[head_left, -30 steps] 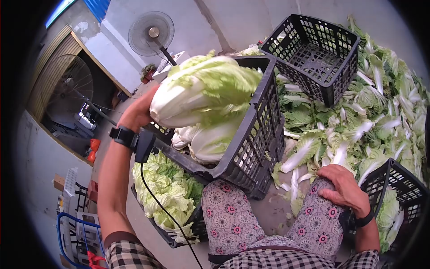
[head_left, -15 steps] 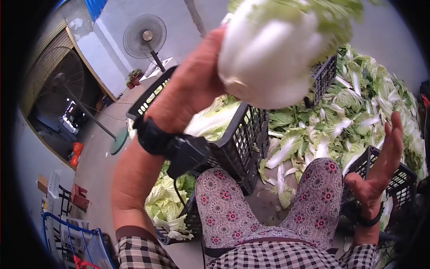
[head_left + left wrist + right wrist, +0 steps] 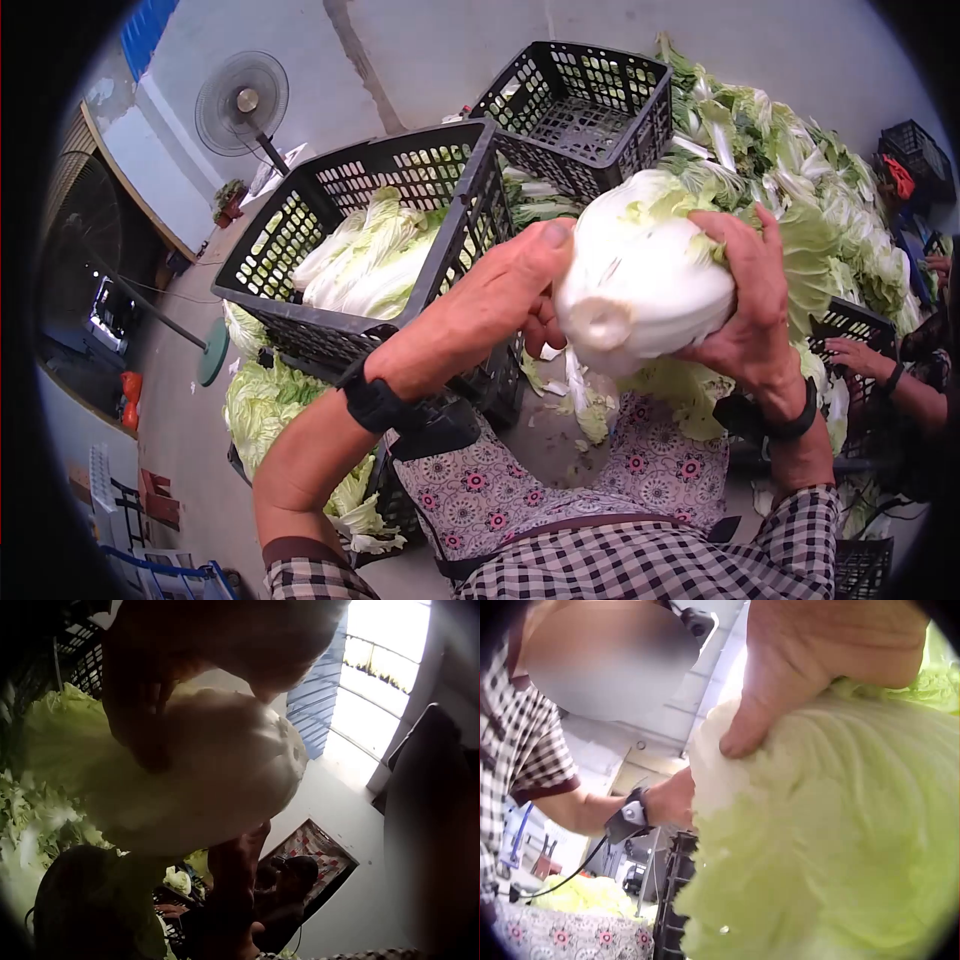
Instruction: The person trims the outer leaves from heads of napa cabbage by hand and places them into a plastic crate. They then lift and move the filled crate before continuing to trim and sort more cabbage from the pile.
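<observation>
A napa cabbage (image 3: 640,275) is held between both hands above the lap, its cut stem end facing the head camera. My left hand (image 3: 505,295) holds the cabbage's left side, with the thumb on top and the fingers bent beneath. On the opposite side, my right hand (image 3: 745,300) grips the cabbage and its outer leaves. A loose green leaf (image 3: 805,260) spreads out behind this hand, and another leaf (image 3: 685,395) hangs below the head. In the right wrist view, the right thumb (image 3: 746,735) presses on a broad pale leaf.
To the left, a black crate (image 3: 300,313) contains several napa cabbages (image 3: 370,260). Another black crate (image 3: 580,165) sits behind, beside a large heap of leaves (image 3: 770,150). Trimmed leaves (image 3: 265,400) fill a lower crate at left. Another person's hand (image 3: 860,360) is at right. Fans stand far left.
My left hand has lifted the cabbage out of the left crate and brought it right, over the lap. My right hand has risen from the knee and taken hold of the cabbage.
</observation>
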Tool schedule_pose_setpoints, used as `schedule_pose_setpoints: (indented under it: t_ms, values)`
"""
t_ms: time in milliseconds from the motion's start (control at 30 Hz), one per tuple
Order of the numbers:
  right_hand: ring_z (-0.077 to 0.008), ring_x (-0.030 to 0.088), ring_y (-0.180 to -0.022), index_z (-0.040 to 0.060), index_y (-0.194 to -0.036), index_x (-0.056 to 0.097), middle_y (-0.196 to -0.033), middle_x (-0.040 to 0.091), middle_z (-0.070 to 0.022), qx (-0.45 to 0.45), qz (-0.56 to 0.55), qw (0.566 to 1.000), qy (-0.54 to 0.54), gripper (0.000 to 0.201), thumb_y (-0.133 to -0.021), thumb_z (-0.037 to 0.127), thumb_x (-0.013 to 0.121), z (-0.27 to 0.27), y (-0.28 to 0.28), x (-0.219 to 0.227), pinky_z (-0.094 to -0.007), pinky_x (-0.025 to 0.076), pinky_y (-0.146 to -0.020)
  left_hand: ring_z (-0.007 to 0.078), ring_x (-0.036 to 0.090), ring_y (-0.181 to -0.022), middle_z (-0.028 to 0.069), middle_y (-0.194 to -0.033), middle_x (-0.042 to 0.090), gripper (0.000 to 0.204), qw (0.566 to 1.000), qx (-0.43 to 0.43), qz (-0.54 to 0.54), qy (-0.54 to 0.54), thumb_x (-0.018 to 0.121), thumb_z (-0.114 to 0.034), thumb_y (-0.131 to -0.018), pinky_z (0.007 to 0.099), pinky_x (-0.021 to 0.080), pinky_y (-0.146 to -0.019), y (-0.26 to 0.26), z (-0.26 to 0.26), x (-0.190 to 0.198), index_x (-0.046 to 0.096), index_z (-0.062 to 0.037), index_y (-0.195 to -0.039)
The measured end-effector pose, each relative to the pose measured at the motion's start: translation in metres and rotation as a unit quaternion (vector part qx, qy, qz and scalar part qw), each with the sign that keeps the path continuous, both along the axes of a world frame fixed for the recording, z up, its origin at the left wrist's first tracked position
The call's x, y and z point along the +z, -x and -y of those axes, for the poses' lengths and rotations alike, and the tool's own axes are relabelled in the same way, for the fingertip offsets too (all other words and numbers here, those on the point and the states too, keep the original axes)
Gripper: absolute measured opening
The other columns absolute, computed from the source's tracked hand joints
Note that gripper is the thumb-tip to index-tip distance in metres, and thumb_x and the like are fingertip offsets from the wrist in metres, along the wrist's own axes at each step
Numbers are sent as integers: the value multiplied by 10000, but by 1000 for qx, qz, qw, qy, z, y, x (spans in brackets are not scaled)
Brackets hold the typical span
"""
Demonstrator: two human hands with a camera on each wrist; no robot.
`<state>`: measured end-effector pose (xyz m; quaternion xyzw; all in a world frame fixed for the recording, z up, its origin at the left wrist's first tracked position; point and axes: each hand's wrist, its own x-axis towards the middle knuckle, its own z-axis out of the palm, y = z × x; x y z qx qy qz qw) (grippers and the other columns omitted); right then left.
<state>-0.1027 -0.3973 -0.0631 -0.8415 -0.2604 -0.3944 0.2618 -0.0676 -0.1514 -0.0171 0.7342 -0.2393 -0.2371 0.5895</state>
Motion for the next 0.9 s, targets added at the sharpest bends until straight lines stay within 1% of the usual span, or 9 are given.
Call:
schedule_pose_setpoints:
  t_ms: [67,100,200,400,533,600,667,733,900]
  values:
    - [-256,570,-1032,29,-1226,477,-1124,583,-116,18,-138,977,-162,943,-431,340,878,8,-11,-15,-416,397,-955,95,578,-759,62,-935,578,685,996,-6,-69,52,357,-538,-928,214,476,-617,3,-9,1,292,-12,-1361]
    - [-190,600,-937,11,-1189,502,-1055,609,-88,111,-205,913,-335,858,-509,386,866,5,-18,-20,-315,488,-831,98,579,-767,64,-939,580,663,998,6,-41,54,400,-506,-922,215,474,-625,6,-10,-1,306,-11,-1353]
    - [-135,607,-872,-2,-1177,503,-994,619,-58,169,-288,808,-485,813,-579,440,833,16,-24,-30,-277,501,-790,94,567,-786,57,-943,582,584,998,33,34,44,521,-390,-903,212,465,-649,14,-13,-8,363,-8,-1315]
    - [-178,575,-1013,15,-1247,450,-1148,567,-86,233,-204,774,-552,675,-808,499,620,90,-18,-59,-311,495,-843,99,572,-781,48,-897,609,321,964,118,239,4,623,-124,-821,223,460,-717,43,-44,2,574,2,-1112]
    - [-253,465,-1180,80,-1357,353,-1325,448,-89,231,-175,709,-642,711,-826,481,603,147,14,-56,-393,400,-997,129,548,-895,56,-927,596,331,841,269,460,-89,593,-223,-877,270,414,-832,37,-90,9,559,-8,-1126]
    - [-243,479,-1157,90,-1344,370,-1302,463,-88,171,-146,727,-649,706,-814,485,617,164,32,-45,-387,407,-989,118,539,-907,48,-929,592,284,760,328,518,-214,576,-152,-888,261,411,-839,28,-106,5,560,9,-1121]
    - [-226,487,-1141,96,-1316,400,-1265,489,-67,102,-97,764,-629,675,-807,474,634,181,47,-38,-379,423,-973,101,528,-748,41,-806,575,260,763,345,497,-230,541,-185,-906,236,427,-685,15,-120,-14,590,3,-1078]
    - [-210,497,-1124,96,-1287,433,-1226,513,-45,69,-69,751,-653,642,-800,452,654,219,55,-43,-373,437,-957,81,483,-663,10,-719,538,304,850,329,357,-204,473,-245,-942,219,393,-603,10,-144,-24,589,7,-1069]
    - [-207,547,-1061,47,-1229,483,-1168,558,-67,39,-78,727,-681,576,-789,347,702,280,89,-59,-377,473,-916,60,435,-610,-6,-633,484,388,833,315,411,-197,411,-308,-972,207,338,-574,11,-140,-29,587,22,-1075]
